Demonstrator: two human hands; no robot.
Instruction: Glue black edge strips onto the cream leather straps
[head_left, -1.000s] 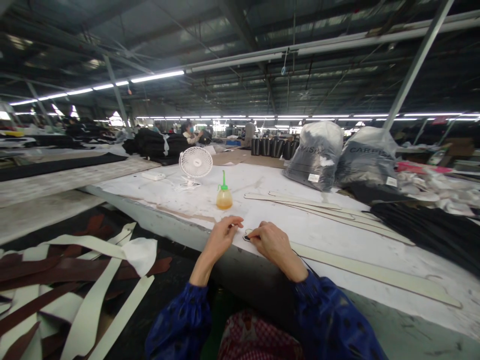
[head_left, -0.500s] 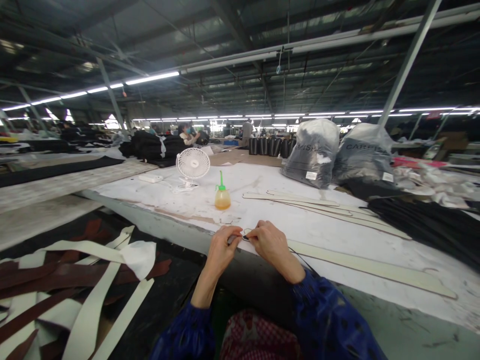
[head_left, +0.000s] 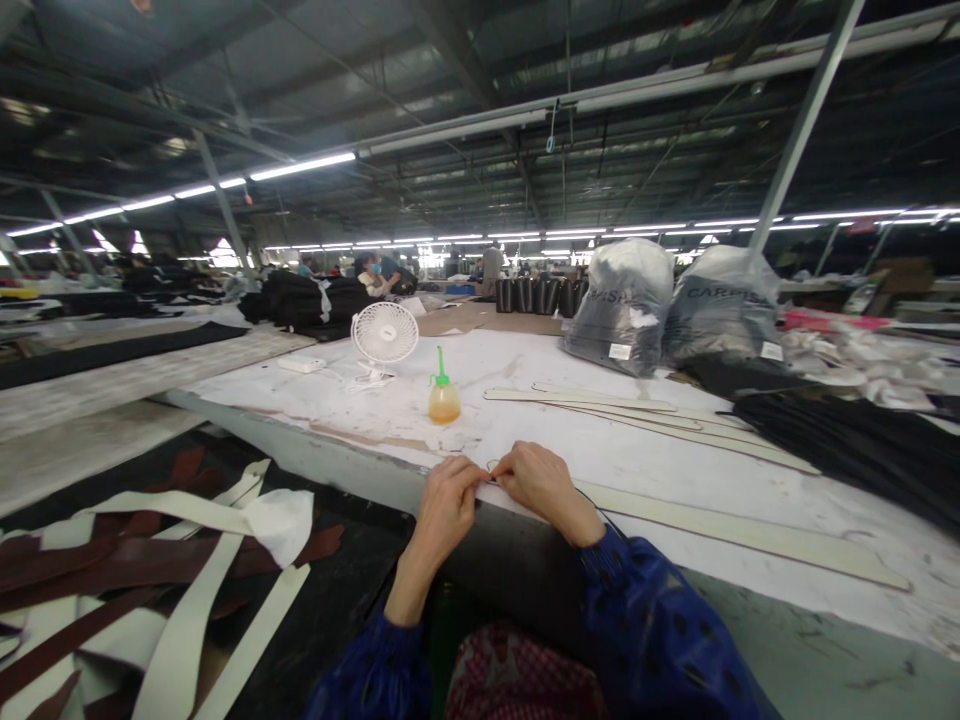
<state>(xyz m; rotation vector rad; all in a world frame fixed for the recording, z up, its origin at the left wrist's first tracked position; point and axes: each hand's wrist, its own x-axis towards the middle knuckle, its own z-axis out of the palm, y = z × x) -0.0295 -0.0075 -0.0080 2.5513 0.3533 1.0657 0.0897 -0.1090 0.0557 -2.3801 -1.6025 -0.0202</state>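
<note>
The person's left hand (head_left: 446, 500) and right hand (head_left: 541, 485) meet with fingertips pinched together at the near edge of a scuffed white tabletop (head_left: 517, 355), whatever lies between them too small to tell, while a pale strip (head_left: 735, 528) stretches rightward from beneath the right hand. Beyond the hands stand a green-spouted squeeze bottle (head_left: 444, 400) and a white desk fan (head_left: 384, 333); left of the left hand lie loose pale and brown offcuts (head_left: 195, 550), and tube lights (head_left: 300, 165) hang high above under a dark factory roof (head_left: 360, 70).
</note>
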